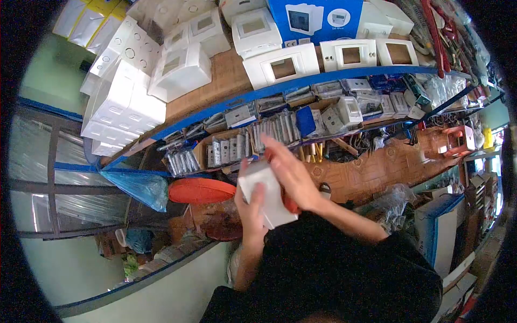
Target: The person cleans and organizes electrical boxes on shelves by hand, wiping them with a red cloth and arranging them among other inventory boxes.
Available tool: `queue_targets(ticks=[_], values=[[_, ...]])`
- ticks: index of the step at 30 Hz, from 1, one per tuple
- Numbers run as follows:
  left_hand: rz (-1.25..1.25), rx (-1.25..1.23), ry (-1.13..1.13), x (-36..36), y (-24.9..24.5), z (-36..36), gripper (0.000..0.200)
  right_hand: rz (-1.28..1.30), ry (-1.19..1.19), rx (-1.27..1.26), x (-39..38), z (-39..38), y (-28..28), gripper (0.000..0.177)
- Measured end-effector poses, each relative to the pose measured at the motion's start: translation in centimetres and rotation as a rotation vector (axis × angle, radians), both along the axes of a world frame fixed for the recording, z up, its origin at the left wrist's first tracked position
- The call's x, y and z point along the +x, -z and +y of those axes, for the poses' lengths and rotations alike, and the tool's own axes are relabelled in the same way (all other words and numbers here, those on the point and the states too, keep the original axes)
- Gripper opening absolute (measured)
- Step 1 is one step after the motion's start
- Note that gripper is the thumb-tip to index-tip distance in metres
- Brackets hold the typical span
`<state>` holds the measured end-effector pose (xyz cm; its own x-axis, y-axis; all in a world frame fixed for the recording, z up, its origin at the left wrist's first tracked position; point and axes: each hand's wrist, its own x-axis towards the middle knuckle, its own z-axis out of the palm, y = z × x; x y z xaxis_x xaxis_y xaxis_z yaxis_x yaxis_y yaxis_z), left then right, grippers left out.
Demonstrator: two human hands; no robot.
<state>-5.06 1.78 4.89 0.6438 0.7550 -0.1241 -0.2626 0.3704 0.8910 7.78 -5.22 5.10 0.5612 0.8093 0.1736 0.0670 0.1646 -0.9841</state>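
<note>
In the head view, my left hand [250, 207] grips a white box-shaped housing [272, 196], its thumb lying across the near face. The housing is tilted in front of my chest. Against its right side lies my right hand [293, 177], fingers stretched along it and slightly blurred. A red piece that looks like cloth [291, 203] shows under my right palm, between hand and housing. More red shows by the fingers. The far side of the housing is hidden.
A shelf [223, 67] ahead carries white housings [183, 70] and stacked white boxes [116, 107]. Below its blue edge stand cartons of wrapped metal plates [226, 151]. A round red stool [202, 191] is at the left, near a blue plastic bag [142, 188]. Another red stool [458, 140] stands far right.
</note>
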Motion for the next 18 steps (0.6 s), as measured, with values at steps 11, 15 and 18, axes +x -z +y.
queue_targets(ticks=[11,15,18], values=[[-0.009,-0.176,-0.071,1.3,0.7,-1.5,0.056,-0.483,0.348,0.169,1.3,0.0,-1.4,0.050],[-0.059,-0.253,0.038,1.4,0.4,-0.6,0.053,-0.747,0.192,0.123,1.0,-0.4,-2.7,0.054],[-0.195,-0.510,0.128,1.6,-0.6,-0.1,0.059,-0.935,0.237,0.046,-0.4,-0.7,-1.7,0.063]])
